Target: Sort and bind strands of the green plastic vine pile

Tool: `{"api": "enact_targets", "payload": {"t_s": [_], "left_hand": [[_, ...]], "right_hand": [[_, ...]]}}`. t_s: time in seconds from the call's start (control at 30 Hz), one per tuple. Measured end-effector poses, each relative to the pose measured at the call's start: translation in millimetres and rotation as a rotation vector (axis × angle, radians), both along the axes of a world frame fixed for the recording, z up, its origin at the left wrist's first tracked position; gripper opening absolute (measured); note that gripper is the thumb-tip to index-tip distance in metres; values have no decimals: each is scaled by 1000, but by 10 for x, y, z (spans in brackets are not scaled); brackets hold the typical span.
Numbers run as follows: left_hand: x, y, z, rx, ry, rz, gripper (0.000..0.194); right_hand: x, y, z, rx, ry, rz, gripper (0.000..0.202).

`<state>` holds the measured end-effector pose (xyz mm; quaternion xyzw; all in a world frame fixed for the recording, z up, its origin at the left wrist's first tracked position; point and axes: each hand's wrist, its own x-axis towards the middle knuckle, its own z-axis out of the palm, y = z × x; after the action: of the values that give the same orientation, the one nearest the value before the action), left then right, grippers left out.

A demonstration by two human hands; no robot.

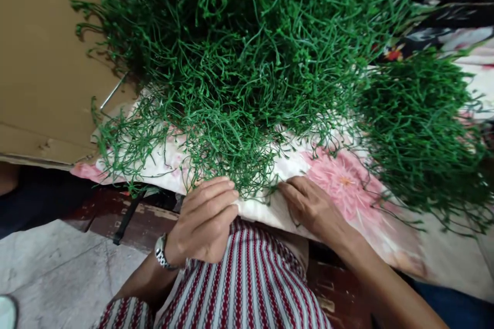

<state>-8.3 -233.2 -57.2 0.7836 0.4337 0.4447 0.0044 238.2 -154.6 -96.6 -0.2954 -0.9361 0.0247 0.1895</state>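
A big heap of thin green plastic stems covers the upper middle of the view, lying on a floral cloth. At the cloth's front edge is my left hand, its fingers curled beside the loose stems; what they hold, if anything, is hidden. To the right of it, my right hand has its fingers bent together at the near stem ends, with a thin dark strand below the fingers. Whatever lies between its fingertips is too small to make out.
A smaller pile of green stems lies at the right. Cardboard fills the left side, with a thin metal rod by its edge. Below the cloth is a worn brown wooden bench. Pale floor shows at lower left.
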Motion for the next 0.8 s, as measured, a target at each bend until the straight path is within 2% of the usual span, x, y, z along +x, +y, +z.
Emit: {"api": "enact_targets", "payload": {"t_s": [0.1, 0.17, 0.23, 0.33, 0.4, 0.47, 0.57, 0.63, 0.7, 0.8], "left_hand": [[-124, 148, -11, 57, 63, 209, 38], [-220, 283, -44, 1, 188, 346, 37], [-289, 385, -81, -93, 314, 395, 34], [-276, 430, -105, -89, 327, 383, 28], [-173, 414, -81, -12, 256, 365, 28], [-14, 404, -31, 14, 247, 273, 29], [238, 435, 27, -122, 404, 50, 31], [350, 466, 17, -227, 520, -53, 30], [393, 484, -32, -281, 582, -93, 26], [369, 481, -122, -305, 597, -86, 25]], "right_hand": [[164, 72, 68, 65, 26, -64, 20], [268, 102, 135, 109, 29, -105, 19], [356, 113, 205, 143, 8, -134, 19], [440, 97, 290, 174, -7, -165, 21], [459, 75, 328, 179, 12, -178, 23], [458, 54, 355, 170, 23, -178, 25], [457, 23, 395, 164, 23, -184, 25], [477, 3, 425, 154, 29, -194, 24], [518, -18, 451, 142, 49, -217, 23], [602, -51, 487, 187, 70, -260, 22]]}}
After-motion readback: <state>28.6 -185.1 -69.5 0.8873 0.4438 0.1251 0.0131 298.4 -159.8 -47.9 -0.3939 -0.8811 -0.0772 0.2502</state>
